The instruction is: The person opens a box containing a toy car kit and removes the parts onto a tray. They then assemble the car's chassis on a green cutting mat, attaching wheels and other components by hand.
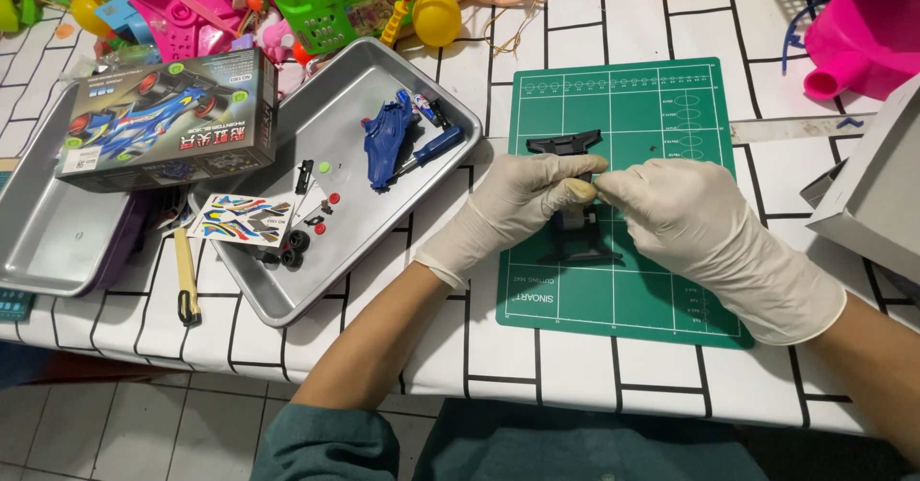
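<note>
Left hand: gloved, fingers pinched shut on the black chassis.
Right hand: gloved, curled closed, fingertips meeting the left's over the same part.
Chassis: between both hands, over the green cutting mat.
Beyond: metal tray with blue car body lay well left.

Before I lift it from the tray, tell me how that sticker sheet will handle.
The sticker sheet looks thin and flat, so probably floppy and very light. It overhangs the metal tray's rim, so a nudge may slide it off. Small black wheels beside it could roll if disturbed.
</note>
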